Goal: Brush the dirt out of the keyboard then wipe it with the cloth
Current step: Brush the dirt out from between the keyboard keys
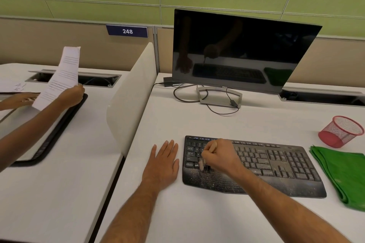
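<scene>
Evidently crumb-speckled black keyboard [254,165], right fingers [209,155] pinching brush [202,163], left fingers [166,147] spread.

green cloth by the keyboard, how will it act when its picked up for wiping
The green cloth lies folded in soft layers on the desk, so it will probably droop and unfold when lifted. It looks thin and likely light. Its fabric should offer easy grip.

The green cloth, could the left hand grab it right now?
Probably not easily. The left hand lies flat left of the keyboard, while the green cloth sits beyond its far end, with the brushing right hand between.
</scene>
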Demonstrator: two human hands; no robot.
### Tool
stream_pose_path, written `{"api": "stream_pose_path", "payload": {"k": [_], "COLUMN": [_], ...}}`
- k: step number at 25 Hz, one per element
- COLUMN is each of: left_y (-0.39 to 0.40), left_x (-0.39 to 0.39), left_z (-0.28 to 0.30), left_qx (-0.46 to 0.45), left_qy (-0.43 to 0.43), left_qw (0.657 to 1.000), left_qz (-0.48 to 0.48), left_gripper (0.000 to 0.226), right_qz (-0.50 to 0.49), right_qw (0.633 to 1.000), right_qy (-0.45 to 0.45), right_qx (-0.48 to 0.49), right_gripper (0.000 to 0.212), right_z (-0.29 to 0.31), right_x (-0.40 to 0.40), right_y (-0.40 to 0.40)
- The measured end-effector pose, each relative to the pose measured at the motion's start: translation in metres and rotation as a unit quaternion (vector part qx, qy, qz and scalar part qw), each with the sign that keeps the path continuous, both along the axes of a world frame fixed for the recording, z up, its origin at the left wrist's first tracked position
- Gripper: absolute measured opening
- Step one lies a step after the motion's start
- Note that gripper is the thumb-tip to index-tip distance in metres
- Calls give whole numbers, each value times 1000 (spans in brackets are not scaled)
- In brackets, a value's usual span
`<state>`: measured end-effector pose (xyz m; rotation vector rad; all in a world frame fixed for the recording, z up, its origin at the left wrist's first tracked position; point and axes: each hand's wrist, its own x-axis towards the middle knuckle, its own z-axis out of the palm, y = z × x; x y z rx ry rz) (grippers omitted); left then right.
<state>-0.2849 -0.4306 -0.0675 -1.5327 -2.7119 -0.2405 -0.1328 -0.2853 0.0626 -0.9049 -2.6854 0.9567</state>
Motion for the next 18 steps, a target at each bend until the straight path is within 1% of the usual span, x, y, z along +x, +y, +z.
{"api": "stream_pose_path", "payload": {"k": [2,3,7,12,14,18], "left_y": [0,0,0,0,-1,0], "left_x": [0,0,1,0,0,0], "left_z": [0,0,-1,0,-1,1], "left_qx": [0,1,8,12,10,2], "left_qy": [2,2,5,8,5,6], "left_qw": [1000,1000,1000,1000,1000,1000], "left_qz": [2,4,0,1,-4,0], "left_gripper": [64,64,66,67,70,65], "right_qz": [-25,-25,19,-6,1,37], "right_qw": [999,999,999,999,999,999], "right_qy": [26,25,-26,45,51,-12], "right_qx": [9,16,22,7,7,20], "right_gripper": [28,29,23,27,25,21], "right_z": [1,0,-4,-1,-3,-9], "right_x": [0,0,-1,-6,-8,-10], "right_y": [2,1,-6,-4,-8,-14]}}
